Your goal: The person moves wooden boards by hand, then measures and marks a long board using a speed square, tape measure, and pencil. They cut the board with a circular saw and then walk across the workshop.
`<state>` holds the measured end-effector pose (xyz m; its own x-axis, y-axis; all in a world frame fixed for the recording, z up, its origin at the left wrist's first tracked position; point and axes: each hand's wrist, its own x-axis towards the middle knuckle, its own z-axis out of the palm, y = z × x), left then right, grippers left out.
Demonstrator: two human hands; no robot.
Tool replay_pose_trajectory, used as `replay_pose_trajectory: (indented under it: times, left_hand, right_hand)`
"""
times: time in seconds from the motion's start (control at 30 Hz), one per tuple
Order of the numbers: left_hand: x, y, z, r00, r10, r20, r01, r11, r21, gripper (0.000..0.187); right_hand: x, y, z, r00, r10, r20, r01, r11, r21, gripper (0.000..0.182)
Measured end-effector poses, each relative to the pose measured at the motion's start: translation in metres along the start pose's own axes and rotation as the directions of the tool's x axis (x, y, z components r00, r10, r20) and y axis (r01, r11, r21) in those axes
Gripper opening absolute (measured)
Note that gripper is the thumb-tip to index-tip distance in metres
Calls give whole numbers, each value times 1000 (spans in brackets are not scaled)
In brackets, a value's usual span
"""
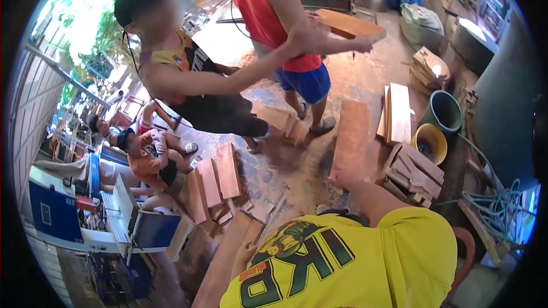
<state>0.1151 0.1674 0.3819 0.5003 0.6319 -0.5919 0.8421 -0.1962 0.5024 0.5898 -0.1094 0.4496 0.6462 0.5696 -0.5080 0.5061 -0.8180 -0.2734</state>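
Note:
My right hand [342, 179], at the end of my outstretched arm, is closed on the near end of a long reddish-brown wooden board [350, 137]. The board points away from me above the dusty floor. Low in the view, my left hand [246, 251] is partly hidden by my yellow shirt. It grips the edge of another long wooden plank [225, 262], which runs down past the bottom of the view. Ahead, a person in a red tank top [265, 17] holds a thick board [349, 24] at waist height.
Another person [188, 80] stands close on the left, one arm stretched forward. Boards [210, 182] lie on the floor behind them. Wood offcuts [414, 171], a yellow bucket [429, 142] and a dark bucket [444, 111] stand to the right. Seated people [151, 157] are beside a blue machine [54, 208].

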Motion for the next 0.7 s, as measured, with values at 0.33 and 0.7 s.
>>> replay_pose_trajectory:
  times: [0.33,0.7]
  left_hand:
    - [8,23,-28,995,91,51,-90,996,-17,55]
    - [23,38,-14,994,79,70,-77,997,-26,56]
  right_hand:
    - [41,69,100,1000,-21,13,18,977,214,56]
    - [43,100,109,989,117,85,-134,963,235,63]
